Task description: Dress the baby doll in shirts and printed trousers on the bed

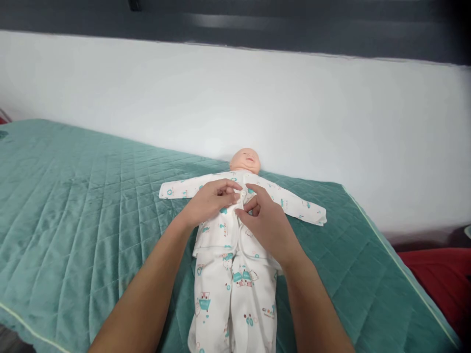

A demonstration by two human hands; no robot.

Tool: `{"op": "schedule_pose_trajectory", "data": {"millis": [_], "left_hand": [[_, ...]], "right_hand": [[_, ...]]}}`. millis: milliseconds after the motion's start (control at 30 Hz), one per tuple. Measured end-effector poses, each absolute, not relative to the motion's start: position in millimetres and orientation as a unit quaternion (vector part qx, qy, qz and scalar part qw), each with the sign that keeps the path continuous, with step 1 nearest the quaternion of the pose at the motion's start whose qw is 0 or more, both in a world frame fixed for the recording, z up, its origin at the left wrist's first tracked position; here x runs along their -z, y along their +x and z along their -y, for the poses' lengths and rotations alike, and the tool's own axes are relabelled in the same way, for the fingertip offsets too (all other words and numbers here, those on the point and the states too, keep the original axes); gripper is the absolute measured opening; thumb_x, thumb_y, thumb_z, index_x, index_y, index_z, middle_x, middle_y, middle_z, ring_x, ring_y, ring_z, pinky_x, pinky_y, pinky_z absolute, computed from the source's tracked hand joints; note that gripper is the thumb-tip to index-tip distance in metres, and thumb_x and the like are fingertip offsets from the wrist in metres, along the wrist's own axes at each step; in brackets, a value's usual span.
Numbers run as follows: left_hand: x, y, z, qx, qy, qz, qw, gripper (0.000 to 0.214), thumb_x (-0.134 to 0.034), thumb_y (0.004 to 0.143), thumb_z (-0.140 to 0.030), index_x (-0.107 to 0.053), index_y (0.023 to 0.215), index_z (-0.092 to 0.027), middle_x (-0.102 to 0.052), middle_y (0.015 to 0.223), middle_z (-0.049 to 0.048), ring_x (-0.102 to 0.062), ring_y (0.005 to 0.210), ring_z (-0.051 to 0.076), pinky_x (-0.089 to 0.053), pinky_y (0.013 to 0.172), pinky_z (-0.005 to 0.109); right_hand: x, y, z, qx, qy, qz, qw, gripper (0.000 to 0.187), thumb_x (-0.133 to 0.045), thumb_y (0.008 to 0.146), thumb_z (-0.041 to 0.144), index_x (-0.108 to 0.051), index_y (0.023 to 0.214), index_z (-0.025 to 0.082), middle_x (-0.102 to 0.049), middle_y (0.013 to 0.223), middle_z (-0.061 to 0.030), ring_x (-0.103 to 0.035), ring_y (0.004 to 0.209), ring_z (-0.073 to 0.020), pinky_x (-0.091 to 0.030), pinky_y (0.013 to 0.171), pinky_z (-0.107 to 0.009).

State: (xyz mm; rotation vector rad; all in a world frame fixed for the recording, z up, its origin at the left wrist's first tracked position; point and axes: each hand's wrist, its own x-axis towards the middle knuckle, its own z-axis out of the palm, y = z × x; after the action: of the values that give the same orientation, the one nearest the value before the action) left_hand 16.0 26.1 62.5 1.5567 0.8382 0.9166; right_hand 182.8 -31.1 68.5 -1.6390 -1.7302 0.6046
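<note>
Left hand (217, 198) and right hand (261, 211) meet over the chest of a baby doll (246, 161), at the front opening of its white printed top (215, 233). The left thumb and index finger bend in close to the cloth from one side; the right index finger and thumb stand a little apart on the other, the remaining fingers curled under. Whether either one pinches the fabric cannot be told, since the fingers cover it.

The doll lies on its back on a green quilted cover (110, 220), its head near the far edge, just before a white wall (235, 98). Both sleeves stretch out sideways, one toward the cover's left edge, the other toward its right edge with the pale piping. Matching printed trousers (221, 304) run toward the near edge, passing out of view between the forearms. Red fabric (441, 274) sits beyond the right edge, and a dark panel (235, 24) spans the wall above.
</note>
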Motion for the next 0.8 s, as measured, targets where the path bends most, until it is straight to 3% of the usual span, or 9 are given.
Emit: {"op": "schedule_pose_trajectory", "data": {"millis": [100, 200, 333, 467, 600, 800], "left_hand": [[-65.4, 10.6, -23.6, -0.401, 0.639, -0.366, 0.545, 0.024, -0.063, 0.081, -0.038, -0.068, 0.096, -0.019, -0.056, 0.070, -0.0002, -0.049, 0.060, 0.010, -0.040, 0.055, 0.023], [-69.0, 4.2, -20.6, -0.390, 0.649, -0.377, 0.534, 0.024, -0.063, 0.082, -0.040, -0.069, 0.092, -0.019, -0.055, 0.066, -0.0002, -0.045, 0.056, 0.009, -0.038, 0.053, 0.024], [-71.1, 2.4, -16.9, -0.327, 0.707, -0.368, 0.507, 0.022, -0.067, 0.078, -0.039, -0.071, 0.089, -0.020, -0.056, 0.070, 0.0005, -0.047, 0.060, 0.010, -0.037, 0.052, 0.023], [-71.6, 6.1, -14.8, -0.278, 0.759, -0.354, 0.471, 0.016, -0.069, 0.076, -0.036, -0.070, 0.083, -0.021, -0.051, 0.066, -0.0018, -0.043, 0.058, 0.010, -0.033, 0.050, 0.023], [-74.6, 7.2, -12.7, -0.289, 0.785, -0.341, 0.429, 0.012, -0.065, 0.079, -0.030, -0.068, 0.074, -0.019, -0.054, 0.069, -0.0013, -0.045, 0.060, 0.010, -0.035, 0.053, 0.022], [-80.6, 7.7, -7.2, -0.282, 0.734, -0.303, 0.539, 0.015, -0.063, 0.083, -0.033, -0.063, 0.081, -0.018, -0.055, 0.063, -0.0033, -0.048, 0.057, 0.009, -0.036, 0.052, 0.020]], "right_hand": [[-74.6, 183.9, 37.3, -0.187, -0.664, 0.654, 0.309, 0.043, -0.061, 0.078, 0.032, -0.049, 0.119, 0.027, -0.064, 0.088, -0.0002, -0.056, 0.064, -0.0158, -0.039, 0.059, -0.029], [-83.6, 182.2, 46.3, -0.143, -0.701, 0.657, 0.237, 0.014, -0.058, 0.080, 0.033, -0.049, 0.087, 0.024, -0.061, 0.078, -0.0002, -0.050, 0.058, -0.0154, -0.032, 0.053, -0.029], [-89.8, 178.6, 52.7, -0.129, -0.706, 0.675, 0.169, 0.026, -0.050, 0.083, 0.028, -0.034, 0.063, 0.023, -0.049, 0.058, 0.0011, -0.037, 0.050, -0.0135, -0.023, 0.049, -0.029], [-88.7, 185.0, 50.0, -0.177, -0.676, 0.686, 0.204, 0.035, -0.050, 0.085, 0.032, -0.030, 0.058, 0.022, -0.042, 0.052, 0.0028, -0.031, 0.049, -0.0118, -0.020, 0.047, -0.028], [-88.5, 199.1, 45.0, -0.315, -0.627, 0.669, 0.243, 0.036, -0.049, 0.089, 0.042, -0.044, 0.061, 0.021, -0.052, 0.057, 0.0027, -0.041, 0.052, -0.0113, -0.028, 0.048, -0.026], [-81.2, 207.0, 37.5, -0.504, -0.492, 0.613, 0.358, 0.035, -0.057, 0.089, 0.045, -0.054, 0.066, 0.019, -0.054, 0.057, 0.0020, -0.046, 0.054, -0.0103, -0.035, 0.054, -0.025]]}}
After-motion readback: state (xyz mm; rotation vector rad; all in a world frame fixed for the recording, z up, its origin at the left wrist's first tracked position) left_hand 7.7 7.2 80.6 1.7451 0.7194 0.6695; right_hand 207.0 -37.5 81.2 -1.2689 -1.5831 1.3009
